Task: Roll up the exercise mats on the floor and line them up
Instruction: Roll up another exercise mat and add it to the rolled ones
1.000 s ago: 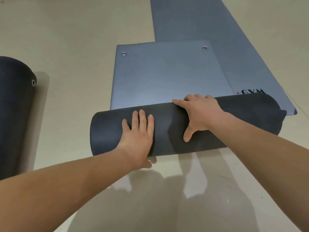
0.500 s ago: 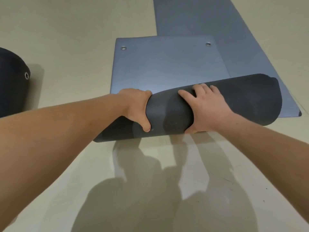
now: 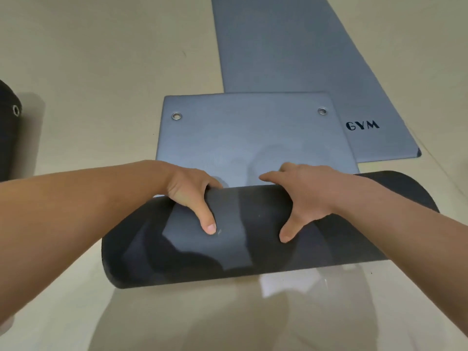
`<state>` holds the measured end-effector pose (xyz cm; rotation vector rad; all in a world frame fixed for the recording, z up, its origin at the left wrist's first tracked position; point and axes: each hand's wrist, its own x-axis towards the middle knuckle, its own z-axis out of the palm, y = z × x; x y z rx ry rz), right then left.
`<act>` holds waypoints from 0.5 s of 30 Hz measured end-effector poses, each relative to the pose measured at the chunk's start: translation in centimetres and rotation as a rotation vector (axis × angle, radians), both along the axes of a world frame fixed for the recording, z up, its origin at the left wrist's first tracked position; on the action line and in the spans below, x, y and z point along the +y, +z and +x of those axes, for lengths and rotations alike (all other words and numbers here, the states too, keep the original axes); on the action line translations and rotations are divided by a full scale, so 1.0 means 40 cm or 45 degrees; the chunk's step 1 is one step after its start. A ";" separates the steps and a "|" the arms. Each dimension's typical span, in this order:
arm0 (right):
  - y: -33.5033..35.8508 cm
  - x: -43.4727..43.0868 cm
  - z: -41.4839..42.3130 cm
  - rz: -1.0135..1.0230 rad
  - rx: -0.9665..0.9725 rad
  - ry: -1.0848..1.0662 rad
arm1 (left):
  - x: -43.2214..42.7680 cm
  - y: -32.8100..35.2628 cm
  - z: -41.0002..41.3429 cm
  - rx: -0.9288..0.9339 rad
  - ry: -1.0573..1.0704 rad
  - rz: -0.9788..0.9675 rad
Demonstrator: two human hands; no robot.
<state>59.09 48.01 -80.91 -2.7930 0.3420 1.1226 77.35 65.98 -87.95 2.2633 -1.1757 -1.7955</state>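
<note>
Both hands' grip, left hand and right hand, clamped over mat roll, fatter than a second ago.

The floor is a pale cream colour. It is smooth and a bit shiny, and it fills the whole view, near and far. On the near side, in the middle, a big soft grey shadow lies on it. Just to the right of that shadow a small bright patch of light shines on the floor. On the left there is a second, lighter shadow. Far over on the right a thin line runs across the floor at a slant.
</note>
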 end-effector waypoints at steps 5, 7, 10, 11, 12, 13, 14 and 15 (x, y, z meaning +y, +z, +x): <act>-0.028 0.144 -0.021 -0.338 -0.037 0.179 | 0.018 0.092 0.031 -0.573 -0.076 -0.139; -0.052 0.171 -0.005 -0.436 0.036 0.211 | 0.018 0.152 -0.006 -0.941 -0.252 -0.255; -0.020 0.079 0.079 -0.269 0.021 0.220 | 0.036 0.176 -0.119 -1.075 -0.377 -0.170; 0.001 0.041 0.107 -0.171 0.020 0.166 | 0.049 0.154 -0.160 -1.098 -0.429 -0.081; 0.016 0.005 0.129 -0.071 0.024 0.079 | 0.061 0.121 -0.197 -1.150 -0.489 -0.007; 0.019 -0.023 0.146 0.016 0.003 -0.025 | 0.069 0.084 -0.219 -1.204 -0.503 0.033; 0.015 -0.042 0.155 0.080 -0.033 -0.115 | 0.074 0.049 -0.221 -1.231 -0.465 0.022; 0.011 -0.050 0.158 0.137 -0.087 -0.171 | 0.074 0.021 -0.204 -1.223 -0.392 -0.017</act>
